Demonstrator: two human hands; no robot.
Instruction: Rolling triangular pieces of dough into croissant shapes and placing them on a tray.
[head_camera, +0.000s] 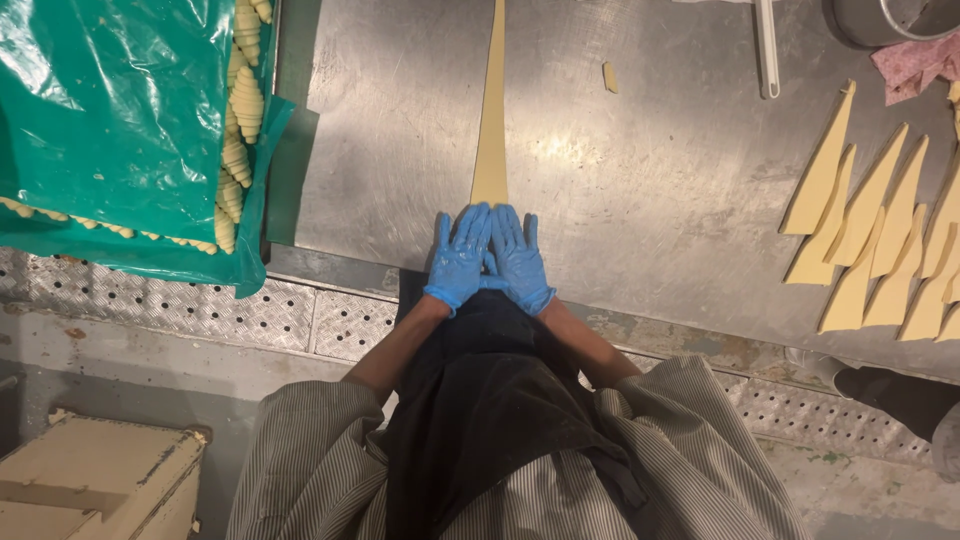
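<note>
Head camera, looking down: my left hand (460, 258) and right hand (520, 260), both in blue gloves, lie flat and open, side by side, gripping nothing. They press the wide near end of a long dough triangle (490, 120) on the steel table (650, 200), palms spread as for rolling, while cut triangles (870, 240) wait well apart at right.

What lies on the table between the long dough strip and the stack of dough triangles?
Mostly bare steel table in the head view; only a small dough scrap lies between the dough strip and the dough triangles.
</note>
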